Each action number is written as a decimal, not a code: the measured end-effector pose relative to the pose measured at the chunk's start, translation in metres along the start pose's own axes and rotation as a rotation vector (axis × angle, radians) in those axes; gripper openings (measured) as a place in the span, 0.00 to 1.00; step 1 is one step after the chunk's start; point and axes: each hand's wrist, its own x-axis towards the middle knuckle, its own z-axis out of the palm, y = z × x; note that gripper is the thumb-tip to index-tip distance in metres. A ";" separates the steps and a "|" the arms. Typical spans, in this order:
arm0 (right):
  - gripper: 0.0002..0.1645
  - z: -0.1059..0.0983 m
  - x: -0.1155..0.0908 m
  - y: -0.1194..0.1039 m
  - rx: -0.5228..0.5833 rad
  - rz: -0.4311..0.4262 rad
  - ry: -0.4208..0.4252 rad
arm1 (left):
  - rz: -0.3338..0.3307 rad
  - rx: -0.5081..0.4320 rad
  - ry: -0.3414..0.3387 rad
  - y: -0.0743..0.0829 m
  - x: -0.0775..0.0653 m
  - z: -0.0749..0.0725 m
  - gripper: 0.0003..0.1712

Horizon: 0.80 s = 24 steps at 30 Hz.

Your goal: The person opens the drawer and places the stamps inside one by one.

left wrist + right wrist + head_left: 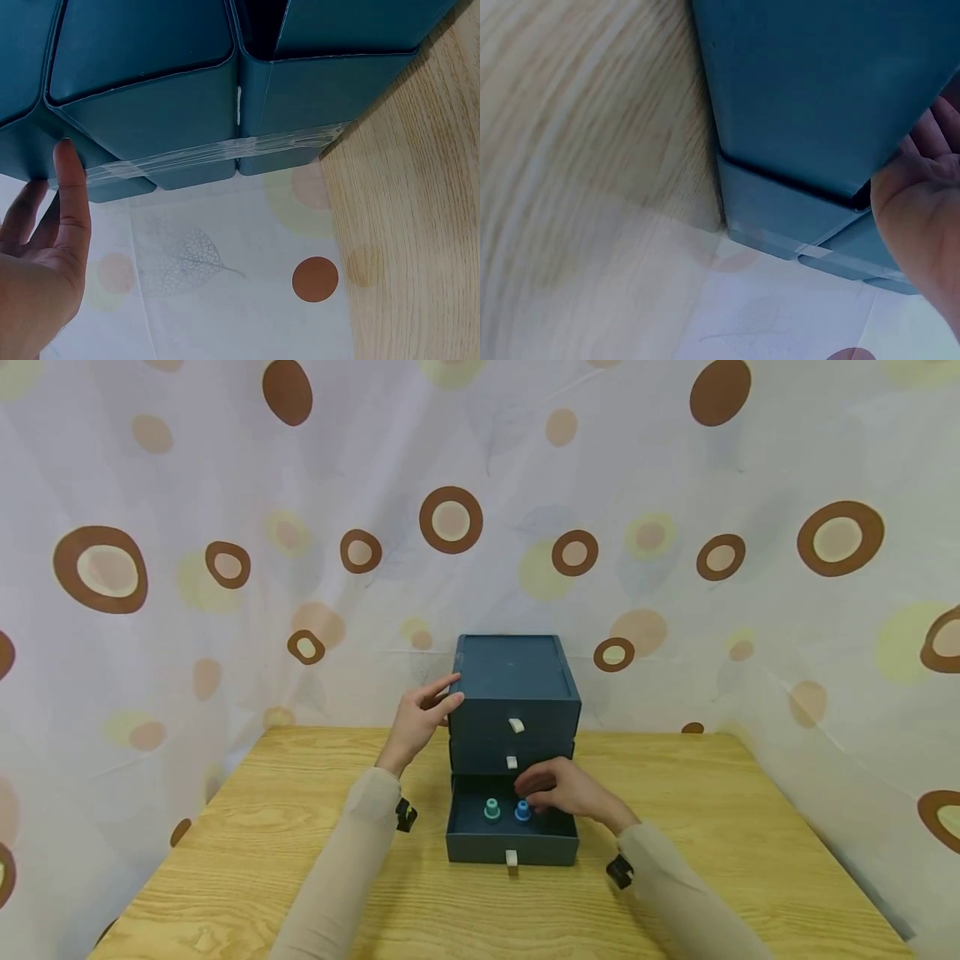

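Note:
A dark blue cabinet of stacked drawers (513,668) stands on the table, its bottom drawer (480,847) pulled out. Inside that drawer, a teal flanged peg-like piece (492,810) and a blue one (522,812) stand upright, apart from each other. My left hand (417,720) rests against the cabinet's upper left side with fingers extended, also seen in the left wrist view. Over the open drawer, my right hand (570,789) bends its fingers loosely just behind and beside the blue piece. In the right wrist view the drawer wall hides its fingertips.
White pull tabs (516,725) stick out from the drawer fronts. Clear tape (187,156) runs along the cabinet's side. The wooden table (315,827) extends to both sides, with a patterned curtain (375,468) behind.

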 end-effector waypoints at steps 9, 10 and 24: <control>0.17 -0.005 -0.014 -0.003 0.022 -0.024 0.061 | -0.041 -0.025 -0.005 0.005 0.000 -0.002 0.26; 0.17 -0.005 -0.016 -0.005 0.036 -0.023 0.064 | -0.042 -0.024 -0.003 0.005 0.000 -0.002 0.26; 0.13 0.009 -0.035 -0.015 0.039 -0.058 0.051 | -0.040 -0.018 0.005 0.007 -0.001 -0.001 0.26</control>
